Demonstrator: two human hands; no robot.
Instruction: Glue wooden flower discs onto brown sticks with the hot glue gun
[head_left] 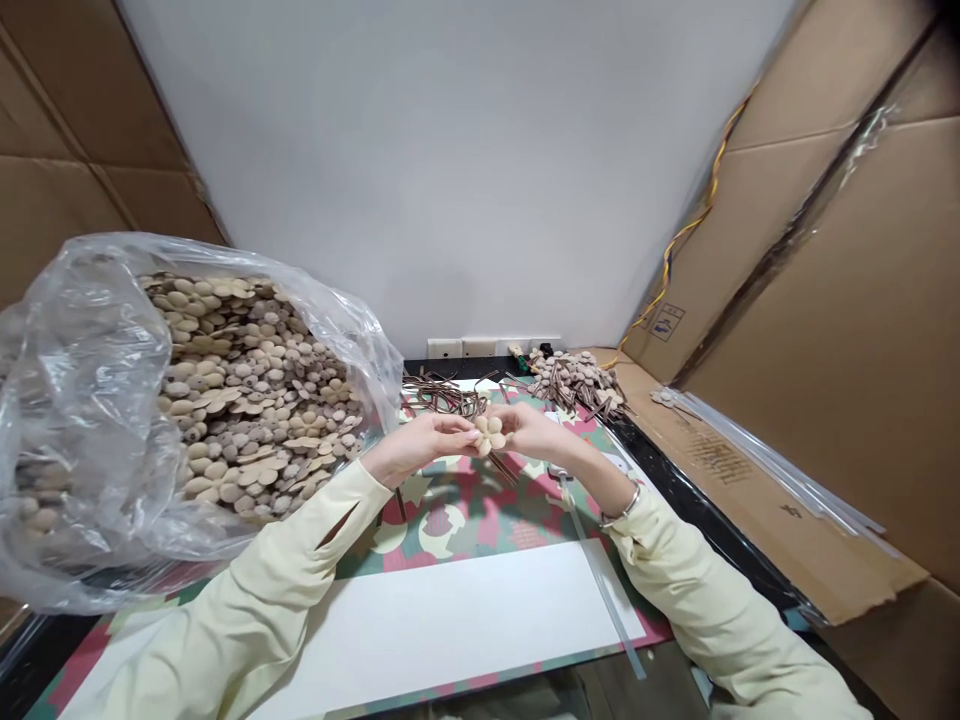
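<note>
So, going left to right: well off to the left of the fingers there's a big clear plastic bag (94, 330) stuffed with flower-shaped pieces (259, 400), loads of them, all beige and greyish. Next along is the left hand (420, 446), coming in from that side, thumb and fingers drawn together at the tips and pinching the left edge of one beige flower piece (490, 436). Just past those fingertips, on the far side, sits a tangle of thin brown strips (446, 395).

The flower is right between the two hands, petals turned up toward the camera. It's roundish, so no real long axis to speak of. Neither hand is nearer, tbh: left fingertips touch one side, and the right hand (534, 432) is tucked right up against the other. The right fingers are curled in, but the tips are mostly hidden, so I can't tell if they're pinching the flower or something behind it. A few dark strips (504, 468) poke out just below the fingers, and I can't tell if they're held or just lying there. Beyond the right hand, a bit further right, is a pile of greyish pieces (574, 380) mixed with more strips.
</note>
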